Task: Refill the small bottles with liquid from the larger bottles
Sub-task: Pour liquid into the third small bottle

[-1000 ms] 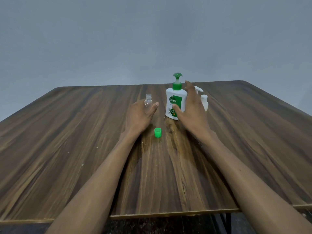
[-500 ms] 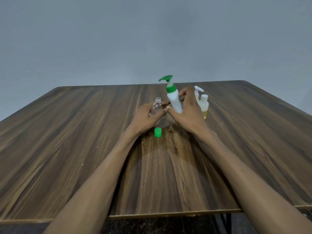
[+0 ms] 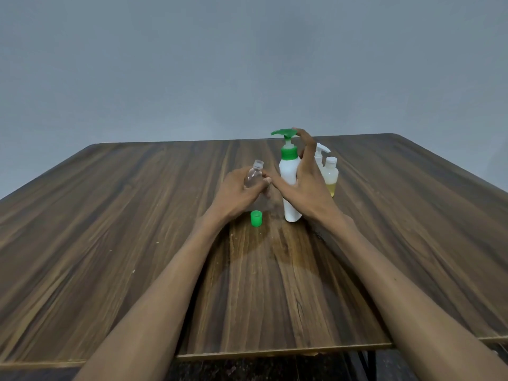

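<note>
My left hand (image 3: 237, 195) grips a small clear bottle (image 3: 253, 176) with no cap, tilted slightly, just above the table. My right hand (image 3: 306, 185) wraps around a white pump bottle (image 3: 289, 174) that stands upright on the wooden table (image 3: 137, 215). One finger of that hand rests on the green pump head (image 3: 284, 132), whose nozzle points left, above and slightly right of the small bottle's mouth. A green cap (image 3: 256, 218) lies on the table in front of both hands.
Behind my right hand stand a white pump bottle (image 3: 319, 154) and a small white-capped bottle with yellow liquid (image 3: 330, 178). The table's near edge (image 3: 275, 351) runs under my forearms. A plain grey wall lies beyond.
The white pump bottle was turned, tilted left, and now stands upright nearer me. My right finger has come up onto the pump head. My left hand brought the small bottle closer to it.
</note>
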